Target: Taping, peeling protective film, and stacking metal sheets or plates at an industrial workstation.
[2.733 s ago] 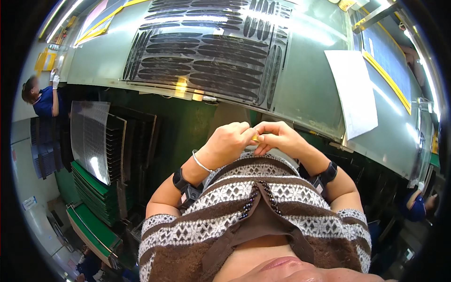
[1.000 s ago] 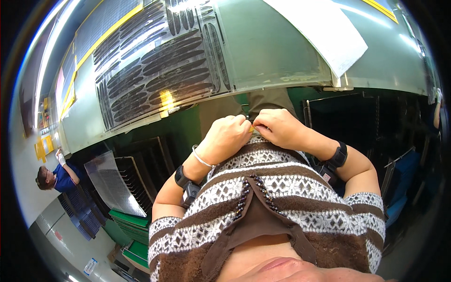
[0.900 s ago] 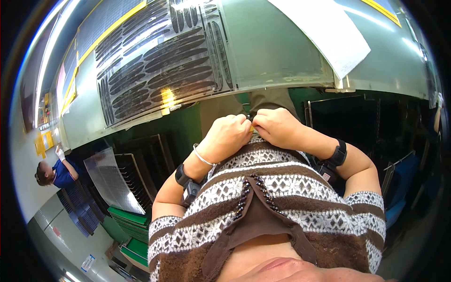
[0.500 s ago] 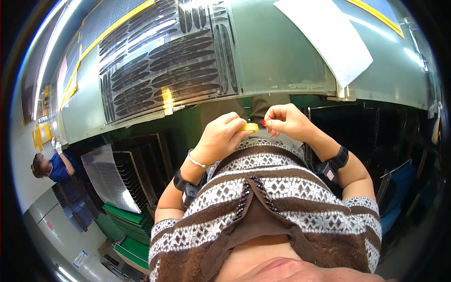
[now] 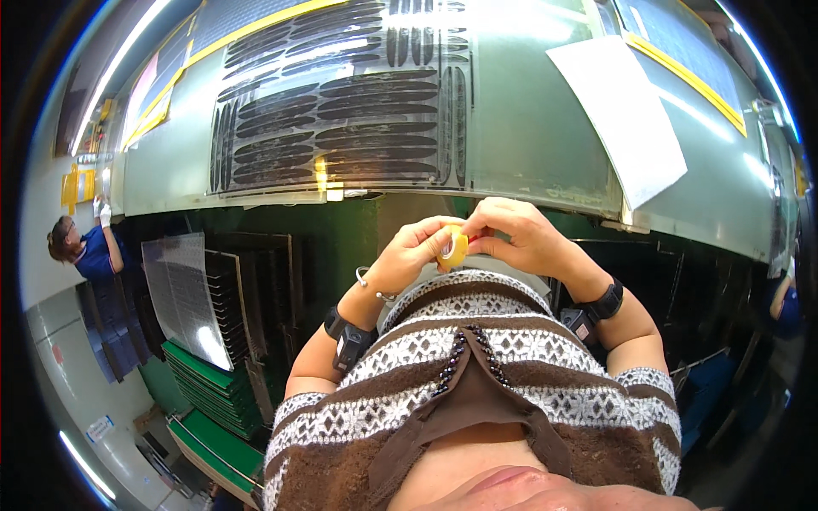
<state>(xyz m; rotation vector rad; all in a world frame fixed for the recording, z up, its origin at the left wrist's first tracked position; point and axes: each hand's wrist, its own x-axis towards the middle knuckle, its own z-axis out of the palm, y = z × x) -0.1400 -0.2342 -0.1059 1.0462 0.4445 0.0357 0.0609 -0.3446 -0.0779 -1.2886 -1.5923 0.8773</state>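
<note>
In front of my waist, my left hand [image 5: 417, 247] is closed around a small roll of yellow tape [image 5: 457, 249], whose ring opening faces partly up. My right hand [image 5: 521, 235] meets the roll from the other side, thumb and forefinger pinched together at its edge. A tiny spot of red shows at those right fingertips. It is too small to name, and whatever else the right fingers grip is hidden.
Ahead lies a glass-topped table [image 5: 520, 162] with a clear sheet of dark elongated shapes [image 5: 375, 119] and a white paper [image 5: 626, 119] overhanging its edge. A rack [image 5: 226, 298] and green trays [image 5: 204, 383] stand at left. A gloved co-worker [image 5: 94, 243] is at far left.
My two hands have come together, the right fingers now at the tape roll. The roll has turned so its opening shows. The table's view has shifted right and slightly down.
</note>
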